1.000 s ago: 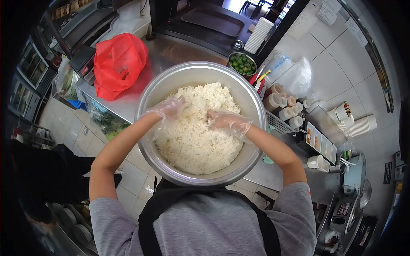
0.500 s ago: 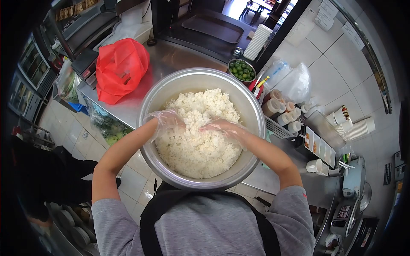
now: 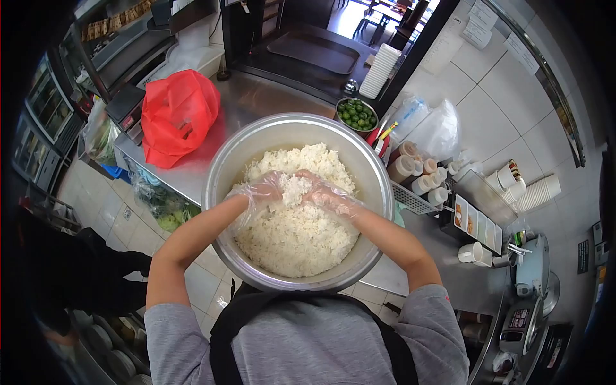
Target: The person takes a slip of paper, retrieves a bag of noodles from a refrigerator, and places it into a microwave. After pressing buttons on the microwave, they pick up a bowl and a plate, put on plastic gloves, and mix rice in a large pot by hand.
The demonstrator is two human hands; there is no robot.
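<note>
A large metal pot (image 3: 221,160) in front of my body holds a big mound of cooked white rice (image 3: 292,240). My left hand (image 3: 264,188), in a clear plastic glove, curls in from the left over the rice. Opposite it, my right hand (image 3: 324,192) wears the same kind of glove, with grains stuck to it. Between the two hands sits a loose clump of rice, gripped from both sides. My lower fingers are partly hidden by the clump and the wrinkled plastic.
A red bag (image 3: 179,119) lies on the steel counter left of the pot. Beyond the rim stands a bowl of green limes (image 3: 357,115). Squeeze bottles (image 3: 423,183) fill a basket at right, near a topping tray (image 3: 478,224). A person in dark clothes (image 3: 83,269) stands at left.
My hands have come closer together and now cup a clump of rice, where before they were dug into the mound. The view has shifted slightly.
</note>
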